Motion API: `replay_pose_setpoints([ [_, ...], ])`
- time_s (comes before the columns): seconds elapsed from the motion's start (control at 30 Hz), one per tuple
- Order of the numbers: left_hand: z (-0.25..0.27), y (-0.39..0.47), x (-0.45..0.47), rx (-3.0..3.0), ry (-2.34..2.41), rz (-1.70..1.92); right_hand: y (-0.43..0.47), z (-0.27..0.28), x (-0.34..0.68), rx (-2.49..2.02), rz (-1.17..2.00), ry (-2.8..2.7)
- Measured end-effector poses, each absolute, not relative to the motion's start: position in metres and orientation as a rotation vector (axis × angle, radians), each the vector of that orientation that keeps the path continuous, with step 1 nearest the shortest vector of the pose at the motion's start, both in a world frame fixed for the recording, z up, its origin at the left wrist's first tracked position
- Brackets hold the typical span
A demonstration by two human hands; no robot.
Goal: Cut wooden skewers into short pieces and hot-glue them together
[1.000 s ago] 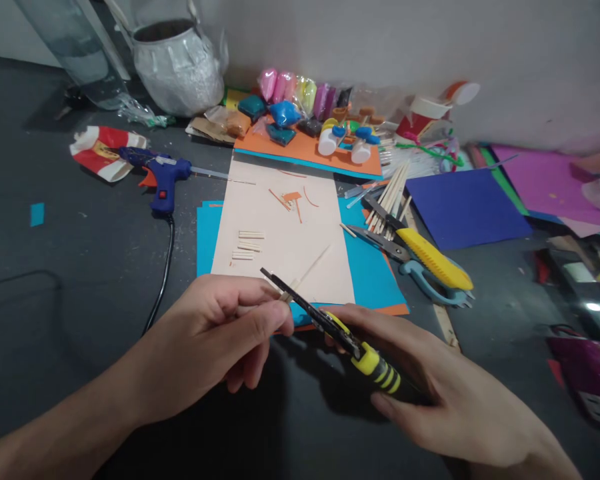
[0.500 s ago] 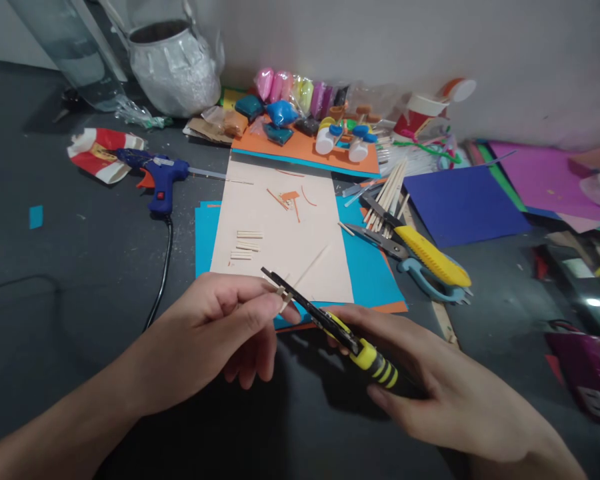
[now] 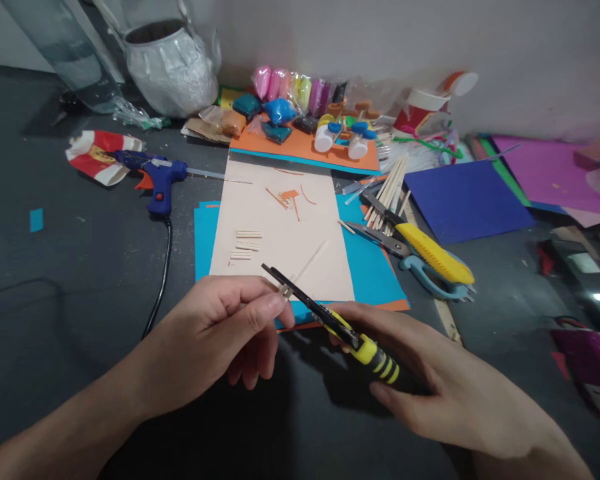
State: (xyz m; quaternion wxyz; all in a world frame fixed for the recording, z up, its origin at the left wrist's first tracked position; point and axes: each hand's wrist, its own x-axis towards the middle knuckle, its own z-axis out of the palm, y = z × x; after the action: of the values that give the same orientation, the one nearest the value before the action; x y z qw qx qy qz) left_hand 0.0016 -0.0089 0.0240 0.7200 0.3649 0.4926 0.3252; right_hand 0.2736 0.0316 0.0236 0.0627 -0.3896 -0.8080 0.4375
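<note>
My left hand (image 3: pixel 230 330) pinches thin wooden sticks (image 3: pixel 313 259) between thumb and forefinger, just over the near edge of the cream paper (image 3: pixel 285 217). One stick reaches up and to the right. In my right hand (image 3: pixel 425 380) are cutters (image 3: pixel 333 322) with black blades and yellow-and-black grips. Their blades lie across the sticks right beside my left fingertips; how far they are closed cannot be made out edge-on. Beyond my left hand, short cut sticks (image 3: pixel 248 245) lie on the paper in small groups. Orange paper scraps (image 3: pixel 290 195) rest farther up the sheet.
A blue glue gun (image 3: pixel 163 180) with a black cord lies at left. To the right are a yellow utility knife (image 3: pixel 433 253), blue-handled scissors (image 3: pixel 433 280), and a bundle of sticks (image 3: pixel 390 190). Clay packets (image 3: pixel 280 110) and a silver pot (image 3: pixel 173 73) stand at the back.
The stick ends at my left fingertips have shifted slightly and now sit closer together at the blades. Both hands otherwise keep nearly the same position.
</note>
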Motion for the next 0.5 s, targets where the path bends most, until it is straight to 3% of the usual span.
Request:
replay_pose_setpoints([
  [0.5, 0.0263, -0.003, -0.0028, 0.904, 1.045, 0.612, 0.0317, 0.0235, 0.2732, -1.195, 1.334, -2.448],
])
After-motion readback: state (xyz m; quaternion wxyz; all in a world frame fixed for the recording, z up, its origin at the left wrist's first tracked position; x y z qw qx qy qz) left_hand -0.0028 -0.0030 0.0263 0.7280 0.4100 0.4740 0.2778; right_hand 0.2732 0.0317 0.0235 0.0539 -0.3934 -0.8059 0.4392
